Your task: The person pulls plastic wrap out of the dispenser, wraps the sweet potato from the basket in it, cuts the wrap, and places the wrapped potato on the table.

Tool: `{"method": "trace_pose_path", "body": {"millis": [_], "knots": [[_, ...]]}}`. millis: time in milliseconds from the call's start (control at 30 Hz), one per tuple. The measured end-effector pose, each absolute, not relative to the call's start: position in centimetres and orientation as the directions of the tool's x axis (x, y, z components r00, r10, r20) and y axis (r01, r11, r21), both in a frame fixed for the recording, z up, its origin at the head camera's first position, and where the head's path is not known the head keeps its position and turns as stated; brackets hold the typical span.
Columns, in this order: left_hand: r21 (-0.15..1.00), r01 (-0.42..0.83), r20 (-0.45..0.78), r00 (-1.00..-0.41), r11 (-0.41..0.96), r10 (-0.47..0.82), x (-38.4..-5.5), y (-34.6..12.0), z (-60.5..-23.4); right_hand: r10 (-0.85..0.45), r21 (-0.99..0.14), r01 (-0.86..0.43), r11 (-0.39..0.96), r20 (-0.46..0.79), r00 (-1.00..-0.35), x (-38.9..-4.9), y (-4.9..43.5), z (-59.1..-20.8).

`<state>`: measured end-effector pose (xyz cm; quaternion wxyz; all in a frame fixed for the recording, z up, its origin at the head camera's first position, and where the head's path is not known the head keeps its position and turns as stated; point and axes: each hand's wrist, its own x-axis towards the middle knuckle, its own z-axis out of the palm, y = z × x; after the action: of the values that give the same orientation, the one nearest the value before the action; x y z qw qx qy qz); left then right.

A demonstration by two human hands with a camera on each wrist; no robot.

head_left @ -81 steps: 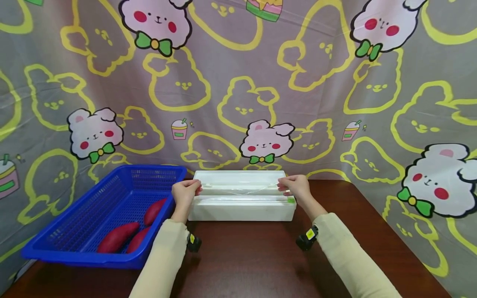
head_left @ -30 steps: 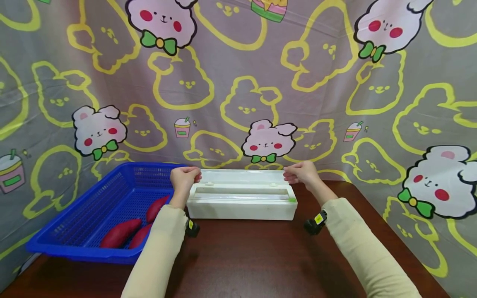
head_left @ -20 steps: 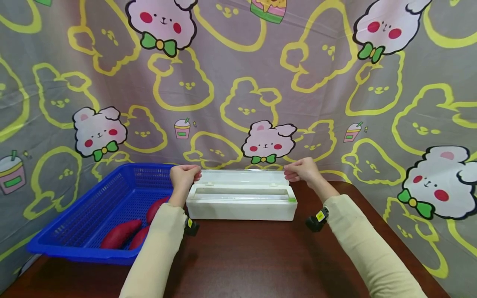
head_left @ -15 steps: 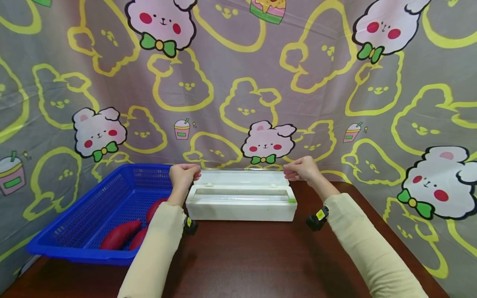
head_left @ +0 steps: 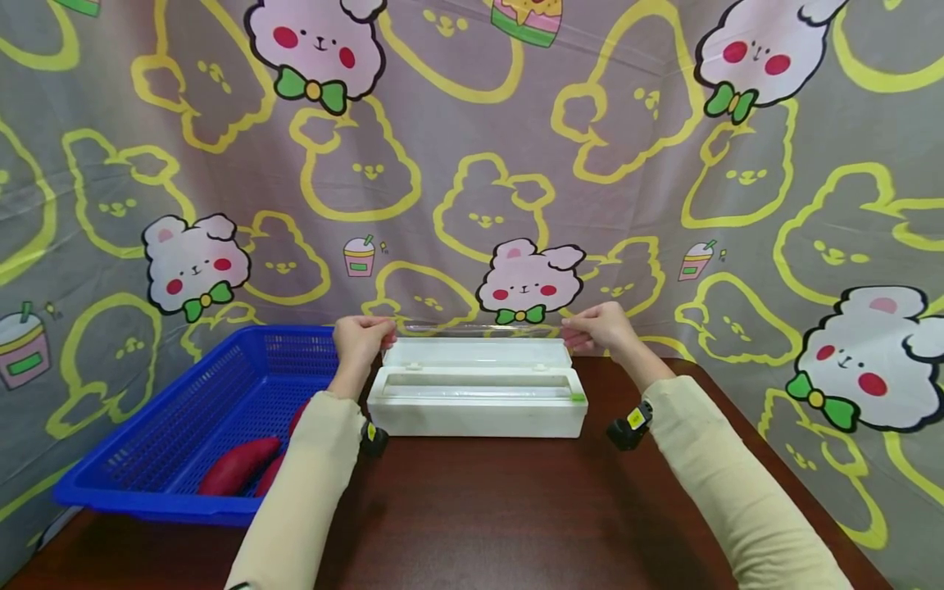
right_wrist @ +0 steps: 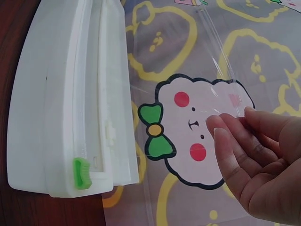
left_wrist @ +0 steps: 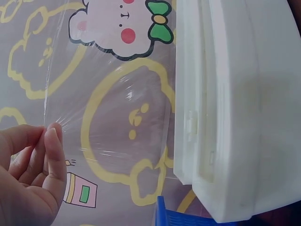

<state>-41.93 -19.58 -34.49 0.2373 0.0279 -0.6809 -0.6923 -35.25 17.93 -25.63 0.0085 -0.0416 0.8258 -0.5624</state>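
Observation:
A white plastic-wrap dispenser box (head_left: 475, 419) stands on the table with its lid (head_left: 475, 351) raised at the back. Clear plastic wrap (left_wrist: 129, 94) stretches up from the box, its free edge held level above the lid. My left hand (head_left: 361, 344) pinches one end of that edge between thumb and fingers. At the other end my right hand (head_left: 601, 328) pinches the wrap with its fingertips. Creases fan out from the left fingertips in the left wrist view. A green slide cutter (right_wrist: 82, 174) sits at the box's right end.
To the left, a blue plastic basket (head_left: 170, 508) holds several red sweet potatoes (head_left: 239, 467), partly hidden by the left forearm. Brown tabletop (head_left: 487, 508) lies in front of the box. A patterned cloth (head_left: 627, 205) hangs close behind.
Both hands have risen and moved slightly apart, drawing the plastic wrap from over the box up above the raised lid. The box and basket have stayed in place.

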Motion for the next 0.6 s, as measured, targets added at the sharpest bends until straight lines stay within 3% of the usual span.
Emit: {"method": "trace_pose_path", "body": {"millis": [67,133,233,367,533,600], "knots": [[0.96,0.268,0.279,-0.875,0.085,-0.395,-45.8,-21.1,-36.9,-0.079,-0.924,-0.066,0.376,0.039,-0.996,-35.2,18.0,-25.5],[0.972,0.211,0.236,-0.891,0.107,-0.388,-45.0,-20.9,-35.6,-0.081,-0.92,-0.073,0.384,0.045,-0.996,-35.2,18.0,-25.3],[0.966,0.246,0.258,-0.891,0.079,-0.374,-44.9,-20.8,-35.1,-0.08,-0.921,-0.077,0.382,0.05,-0.996,-35.2,18.0,-25.1],[0.957,0.28,0.289,-0.882,0.08,-0.372,-42.2,-19.6,-33.2,-0.088,-0.929,-0.085,0.361,0.057,-0.995,-35.1,18.1,-24.8],[0.969,0.201,0.243,-0.887,0.145,-0.393,-35.5,-16.8,-28.1,-0.09,-0.934,-0.094,0.346,0.066,-0.994,-34.9,18.1,-24.6],[0.967,0.222,0.253,-0.888,0.123,-0.383,-34.3,-16.3,-27.2,-0.093,-0.936,-0.107,0.336,0.08,-0.992,-34.9,18.1,-24.5]]}}
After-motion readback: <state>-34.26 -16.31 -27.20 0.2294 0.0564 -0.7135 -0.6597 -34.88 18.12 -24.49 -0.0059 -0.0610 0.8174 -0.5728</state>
